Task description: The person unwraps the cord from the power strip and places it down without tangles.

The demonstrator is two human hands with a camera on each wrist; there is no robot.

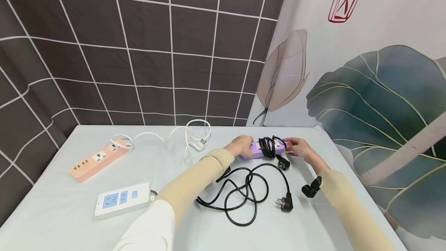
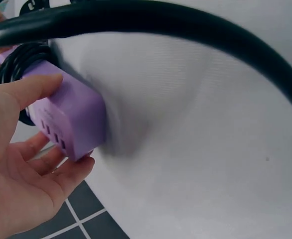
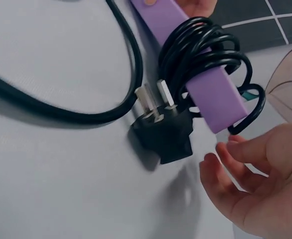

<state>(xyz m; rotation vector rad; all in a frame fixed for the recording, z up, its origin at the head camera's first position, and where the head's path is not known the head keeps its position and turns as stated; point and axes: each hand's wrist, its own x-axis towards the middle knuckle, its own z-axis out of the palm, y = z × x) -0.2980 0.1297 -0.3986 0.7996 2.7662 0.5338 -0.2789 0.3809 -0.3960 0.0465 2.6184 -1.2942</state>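
A purple power strip (image 1: 257, 152) lies toward the back right of the table, its black cord (image 1: 267, 147) wound round the middle. My left hand (image 1: 242, 145) grips the strip's left end, thumb on one side and fingers on the other, beside the row of USB ports seen in the left wrist view. At the opposite end is my right hand (image 3: 265, 174), fingers loosely bent, with thumb and fingertips close to a small cord loop and nothing held. The strip's black plug (image 3: 163, 127) rests beside the winding, prongs exposed.
Nearer the front, a loose black cable (image 1: 240, 208) lies in loops, ending in a black plug (image 1: 286, 202). On the left are an orange power strip (image 1: 87, 169) with a white cord and white plug (image 1: 198, 144), and a white power strip (image 1: 122, 200). Dark gridded cloth hangs behind.
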